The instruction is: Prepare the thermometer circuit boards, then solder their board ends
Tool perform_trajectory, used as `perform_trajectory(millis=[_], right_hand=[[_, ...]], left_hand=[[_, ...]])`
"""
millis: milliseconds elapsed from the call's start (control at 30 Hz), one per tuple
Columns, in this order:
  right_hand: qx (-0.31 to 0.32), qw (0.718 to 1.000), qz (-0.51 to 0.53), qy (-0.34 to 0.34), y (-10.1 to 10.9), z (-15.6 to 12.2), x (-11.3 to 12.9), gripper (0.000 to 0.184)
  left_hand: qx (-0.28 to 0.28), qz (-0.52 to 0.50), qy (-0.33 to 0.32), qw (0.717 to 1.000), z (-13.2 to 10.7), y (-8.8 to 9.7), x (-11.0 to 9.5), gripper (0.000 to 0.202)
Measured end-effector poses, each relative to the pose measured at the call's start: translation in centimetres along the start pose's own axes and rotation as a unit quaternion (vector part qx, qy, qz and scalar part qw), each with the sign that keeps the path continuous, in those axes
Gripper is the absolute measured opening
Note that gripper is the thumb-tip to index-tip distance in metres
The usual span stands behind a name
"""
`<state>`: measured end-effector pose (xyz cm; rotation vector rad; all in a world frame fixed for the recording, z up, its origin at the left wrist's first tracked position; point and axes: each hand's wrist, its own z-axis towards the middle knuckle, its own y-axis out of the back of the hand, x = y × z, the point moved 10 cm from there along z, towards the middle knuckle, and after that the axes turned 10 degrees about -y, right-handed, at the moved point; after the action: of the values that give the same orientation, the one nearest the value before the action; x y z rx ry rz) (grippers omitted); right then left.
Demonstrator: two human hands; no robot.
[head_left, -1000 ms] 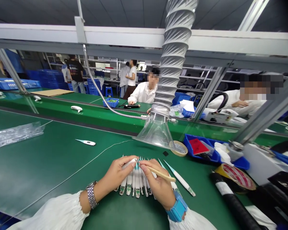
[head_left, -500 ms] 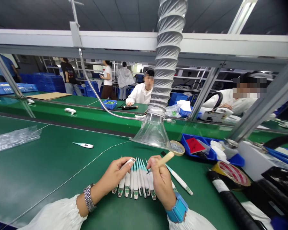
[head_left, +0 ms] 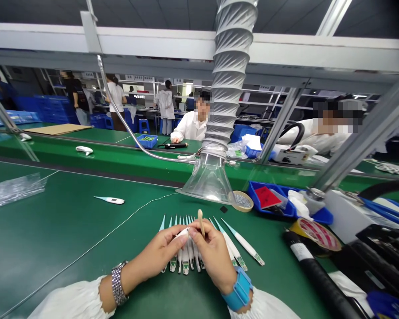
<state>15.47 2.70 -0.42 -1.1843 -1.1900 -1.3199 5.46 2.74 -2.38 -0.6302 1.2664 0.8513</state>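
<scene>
My left hand (head_left: 166, 248) is closed around a white digital thermometer (head_left: 184, 232), its end showing between thumb and fingers. Beside it my right hand (head_left: 213, 254) is closed on a slim tool with a pale wooden handle (head_left: 200, 219), which points up and away. The right thumb and fingertips meet the end of the held thermometer; the tool's tip is hidden. Under both hands lies a row of thermometers (head_left: 185, 261) with teal tips pointing away and green circuit boards exposed at the near ends. One more thermometer (head_left: 244, 243) lies slanted at the right of the row.
A thermometer with a display (head_left: 115, 200) lies at left, near a clear plastic bag (head_left: 15, 190). A clear extractor hood (head_left: 208, 181) hangs ahead. To the right are a round dish of small parts (head_left: 242, 201), blue bins (head_left: 277, 206), a tape roll (head_left: 319, 237) and a black rod-shaped tool (head_left: 315, 270).
My right hand has moved left to meet the thermometer in my left hand, and the wooden handle has turned more upright. The camera view has shifted slightly.
</scene>
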Motion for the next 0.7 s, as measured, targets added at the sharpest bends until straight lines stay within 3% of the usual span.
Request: perform_trajectory(millis=[267,500,700], right_hand=[[-0.025,1.000,0.015,-0.012,-0.2,-0.4,-0.6,0.018],[-0.046,0.998,0.040,-0.035,0.3,-0.1,-1.5,0.023],[-0.050,0.997,0.034,-0.049,0.9,0.5,-1.4,0.029]], left_hand=[[0.019,0.005,-0.013,1.000,0.0,-0.6,0.0,0.045],[0.017,-0.018,0.033,0.999,-0.2,-0.9,0.0,0.053],[-0.002,-0.090,0.094,0.991,-0.6,-0.6,1.4,0.054]])
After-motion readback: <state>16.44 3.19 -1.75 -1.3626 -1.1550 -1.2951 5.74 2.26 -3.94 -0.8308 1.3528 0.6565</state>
